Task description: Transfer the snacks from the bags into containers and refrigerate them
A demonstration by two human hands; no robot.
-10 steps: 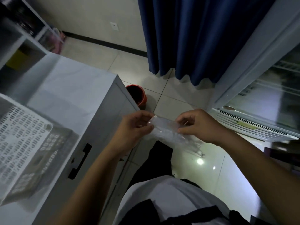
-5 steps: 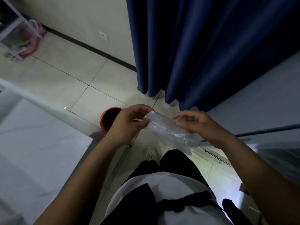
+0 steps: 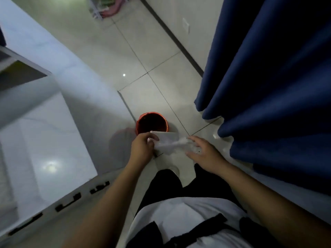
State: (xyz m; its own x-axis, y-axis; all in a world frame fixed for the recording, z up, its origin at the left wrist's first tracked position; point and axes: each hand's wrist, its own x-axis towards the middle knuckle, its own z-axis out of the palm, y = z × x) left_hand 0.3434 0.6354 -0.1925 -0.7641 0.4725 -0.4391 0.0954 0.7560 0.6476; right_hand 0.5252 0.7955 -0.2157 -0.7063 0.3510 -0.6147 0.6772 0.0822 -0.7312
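Note:
A crumpled clear plastic bag (image 3: 169, 142) hangs just above the near rim of a red bin (image 3: 151, 124) on the floor. My left hand (image 3: 142, 148) pinches the bag's left end with curled fingers. My right hand (image 3: 202, 152) is beside the bag's right end with its fingers spread and straight; only the fingertips seem to touch the plastic. The bag looks empty.
A white counter (image 3: 44, 126) with dark drawer handles along its front runs on the left. A dark blue curtain (image 3: 268, 77) hangs on the right. Pale tiled floor (image 3: 143, 51) stretches ahead, with a pink thing under a shelf frame far back.
My view has swung down and left, from the fridge toward the red bin. Both hands lowered the bag over the bin, and my right hand has opened and let go of it.

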